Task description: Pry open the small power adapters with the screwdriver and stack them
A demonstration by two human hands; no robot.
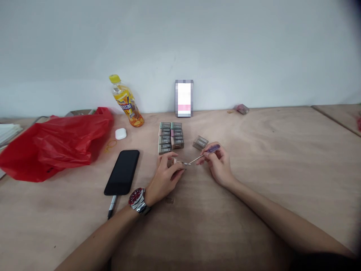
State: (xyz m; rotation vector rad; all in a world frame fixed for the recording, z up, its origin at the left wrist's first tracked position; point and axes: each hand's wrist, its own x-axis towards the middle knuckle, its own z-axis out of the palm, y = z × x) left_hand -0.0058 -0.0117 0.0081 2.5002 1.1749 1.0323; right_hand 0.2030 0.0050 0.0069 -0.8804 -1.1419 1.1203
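My left hand [167, 174], with a watch [137, 200] on its wrist, pinches a small pale part [175, 161] with a thin metal piece sticking out to the right. In my right hand [220, 165] is a screwdriver [212, 149] with a purple handle, its shaft pointing down and left. The screwdriver's tip meets or nearly meets the metal piece. Just beyond my left fingers, small translucent boxes [177, 133] stand in two columns. A separate translucent case [200, 142] lies beyond my right hand. Fine details of the held part are too small to tell.
On the wooden table [267, 162] at left lie a red plastic bag [64, 139], a black phone [122, 172] with a cable, and a white earbud case [120, 133]. A drink bottle [128, 103] and a lit phone [184, 98] lean against the wall. A pinkish box [242, 109] sits back right.
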